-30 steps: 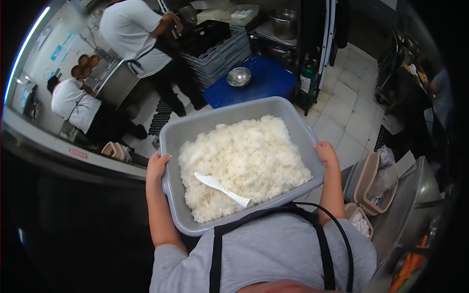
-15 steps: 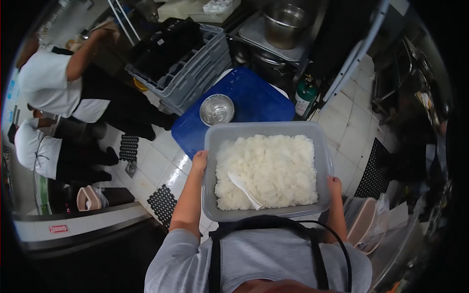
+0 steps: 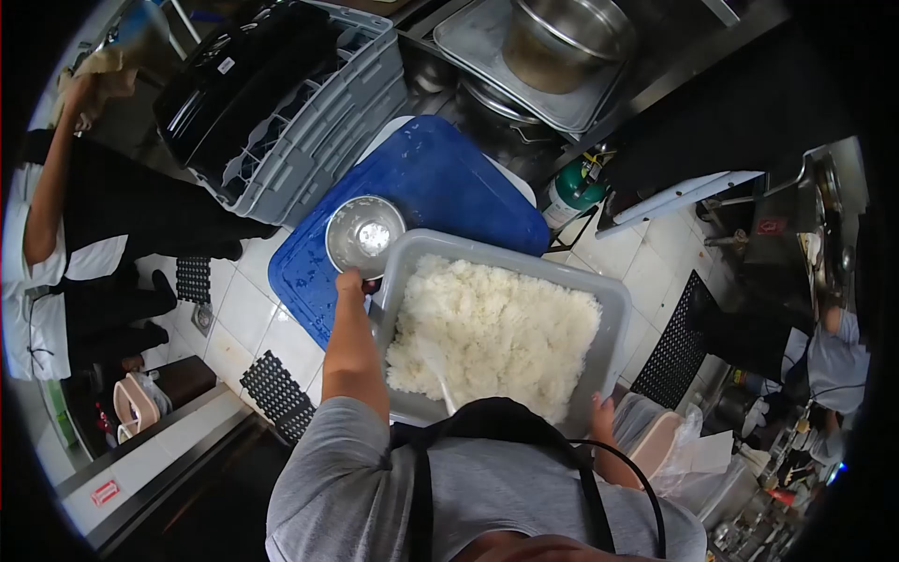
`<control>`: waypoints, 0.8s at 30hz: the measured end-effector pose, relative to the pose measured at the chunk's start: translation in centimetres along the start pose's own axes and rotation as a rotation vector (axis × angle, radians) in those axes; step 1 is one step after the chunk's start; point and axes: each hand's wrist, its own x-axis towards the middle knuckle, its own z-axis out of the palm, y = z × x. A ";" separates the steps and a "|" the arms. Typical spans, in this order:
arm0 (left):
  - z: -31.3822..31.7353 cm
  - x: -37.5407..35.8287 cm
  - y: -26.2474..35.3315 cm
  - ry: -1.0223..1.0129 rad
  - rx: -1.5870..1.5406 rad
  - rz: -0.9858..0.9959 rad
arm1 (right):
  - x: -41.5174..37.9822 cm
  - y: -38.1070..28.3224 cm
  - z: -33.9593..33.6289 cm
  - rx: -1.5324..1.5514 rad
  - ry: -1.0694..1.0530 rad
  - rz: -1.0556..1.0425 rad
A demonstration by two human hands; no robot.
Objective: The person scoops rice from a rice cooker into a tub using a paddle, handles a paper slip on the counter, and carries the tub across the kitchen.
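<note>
A grey plastic tub (image 3: 613, 323) filled with white cooked rice (image 3: 501, 328) sits before my body, turned at a slant. A white rice paddle (image 3: 440, 375) lies in the rice, partly hidden by steam or blur. With its fingers closed, my right hand (image 3: 602, 412) grips the tub's near right side. My left hand (image 3: 350, 281) is off to the tub's far left, closed at the near rim of a round metal bowl (image 3: 365, 234); some of its fingers are hidden. That bowl stands on a blue plastic surface (image 3: 440, 178), which the tub's far edge overlaps.
Stacked grey crates (image 3: 328, 131) stand at the far left. A large metal pot (image 3: 562, 47) sits on a tray at the back. Beside it is a green gas cylinder (image 3: 576, 192). Black floor mats (image 3: 279, 395) lie on white tiles. Other people stand left and right.
My left hand has left the tub's side and reached forward to the metal bowl. The tub has turned clockwise, its right side nearer me. My view has shifted.
</note>
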 end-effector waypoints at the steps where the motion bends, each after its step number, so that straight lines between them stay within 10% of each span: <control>1: 0.4 0.1 0.9 0.016 -0.023 0.041 | -0.6 0.1 0.1 -0.060 -0.024 0.015; 6: -2.4 -4.3 7.7 0.086 -0.188 0.406 | -2.8 -5.2 0.4 -0.048 -0.181 0.162; 11: -7.4 -7.1 10.3 -0.024 -0.240 0.450 | -0.6 3.8 7.5 -0.330 -0.238 -0.559; 13: -8.7 -8.5 10.1 -0.077 -0.175 0.408 | -2.4 -8.1 5.9 -0.402 -0.465 -0.066; 16: -7.4 -11.5 9.4 -0.158 -0.116 0.347 | -2.9 -14.5 7.4 0.504 -0.409 0.389; 24: 5.5 -14.6 3.1 -0.363 0.108 0.298 | 0.6 -14.1 14.2 0.442 -0.654 0.420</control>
